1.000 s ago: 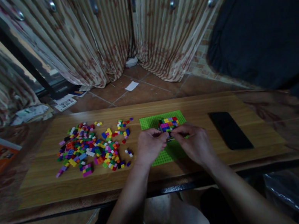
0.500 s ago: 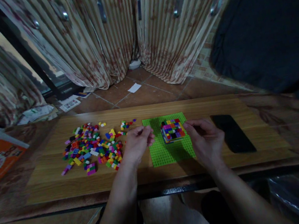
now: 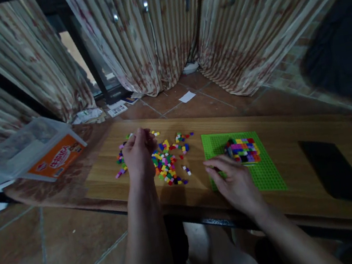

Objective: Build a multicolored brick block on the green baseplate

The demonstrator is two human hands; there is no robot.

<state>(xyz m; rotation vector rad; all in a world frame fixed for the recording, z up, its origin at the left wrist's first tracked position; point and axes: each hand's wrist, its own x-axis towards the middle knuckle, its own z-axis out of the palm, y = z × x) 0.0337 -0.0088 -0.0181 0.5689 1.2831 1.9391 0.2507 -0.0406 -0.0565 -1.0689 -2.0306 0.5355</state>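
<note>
My left hand (image 3: pixel 139 154) is over the pile of loose toy bricks (image 3: pixel 167 162), fingers curled inward. Whatever it may hold is hidden. Beneath and behind that hand and wrist, part of the pile is covered. My right hand (image 3: pixel 233 181) is at the left part of the green baseplate (image 3: pixel 271 179), thumb and fingertips close together and pointing left. Anything between them is too small to make out. Just beyond its knuckles, a block built of many-coloured bricks (image 3: pixel 245 150) stands on the baseplate, its near left corner partly covered by the hand.
A dark flat panel (image 3: pixel 336 170) lies on the wooden table (image 3: pixel 193 196), right of the baseplate. A clear plastic tub (image 3: pixel 35 149) with an orange label stands left of the table. Striped curtains (image 3: pixel 159 31) hang behind, and a white paper (image 3: pixel 187 97) lies on the floor.
The view has turned left. My left hand has moved left from beside the baseplate to the brick pile. My right hand has gone from the block's right side to its near left.
</note>
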